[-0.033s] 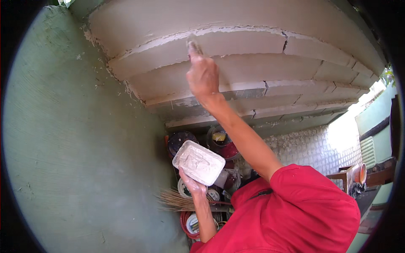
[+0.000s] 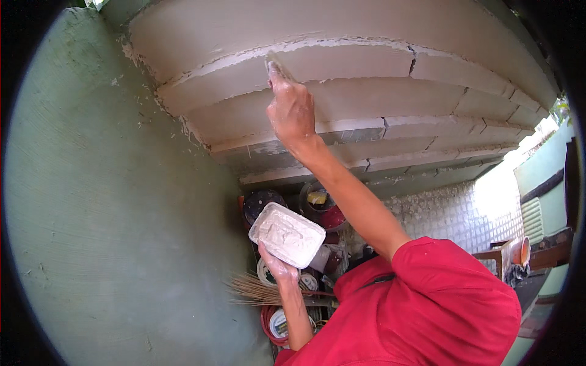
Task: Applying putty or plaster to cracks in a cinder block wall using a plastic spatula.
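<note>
In my right hand (image 2: 292,116) is a small putty knife (image 2: 274,63), its blade partly blurred. Fingers wrap its handle, and the tip is close to or against a plastered ledge (image 2: 342,60) of the stepped wall; contact is hard to tell. My left hand (image 2: 279,266) supports a white rectangular tub (image 2: 315,255) from below and the side, lower down near the green wall. Smooth whitish filler (image 2: 287,232) lies spread inside it. White smears mark both hands.
A green wall (image 2: 134,201) rises close on my left. Below the tub are paint buckets (image 2: 262,204), a bundle of thin sticks (image 2: 253,290) and a red coiled hose (image 2: 267,323). Dark cracks (image 2: 412,60) cut the ledges. Patterned floor (image 2: 439,204) and a wooden frame (image 2: 497,256) lie to the right.
My right hand and the putty knife have shifted slightly to the left along the ledge. The tub in my left hand has barely moved.
</note>
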### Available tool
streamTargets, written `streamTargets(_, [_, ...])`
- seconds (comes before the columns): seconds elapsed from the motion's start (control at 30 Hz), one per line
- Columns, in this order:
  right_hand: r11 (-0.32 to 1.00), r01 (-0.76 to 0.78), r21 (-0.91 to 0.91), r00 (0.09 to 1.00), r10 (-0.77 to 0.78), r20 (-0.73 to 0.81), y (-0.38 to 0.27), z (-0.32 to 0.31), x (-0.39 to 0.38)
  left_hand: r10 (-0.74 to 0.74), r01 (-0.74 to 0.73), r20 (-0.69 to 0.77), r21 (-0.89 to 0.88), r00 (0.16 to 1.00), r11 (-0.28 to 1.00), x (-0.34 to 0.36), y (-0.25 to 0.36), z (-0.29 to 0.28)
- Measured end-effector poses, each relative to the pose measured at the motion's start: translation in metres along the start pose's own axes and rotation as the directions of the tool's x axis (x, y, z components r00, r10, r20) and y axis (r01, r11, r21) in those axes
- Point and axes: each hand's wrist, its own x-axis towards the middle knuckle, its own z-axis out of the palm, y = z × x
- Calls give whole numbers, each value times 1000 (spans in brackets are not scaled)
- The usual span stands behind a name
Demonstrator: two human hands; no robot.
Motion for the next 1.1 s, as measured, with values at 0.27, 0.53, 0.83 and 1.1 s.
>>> streamTargets(0.27, [973, 216, 76, 923, -229, 309, 9, -43, 0, 51, -53, -56, -36, 997, 998, -6, 3, -19])
streamTargets(0.53, [710, 655, -260, 737, -523, 428, 17, 12, -1, 50, -59, -99, -86, 994, 995, -5, 1, -32])
streamTargets(0.83, [909, 416, -37, 674, -281, 683, 12, 4, -48, 89, -98, -105, -86, 990, 991, -8, 4, -26])
streamTargets(1.1, [974, -167, 157, 985, 172, -20, 1, -31, -13, 130, -159, -180, -154, 975, 975, -18, 3, -45])
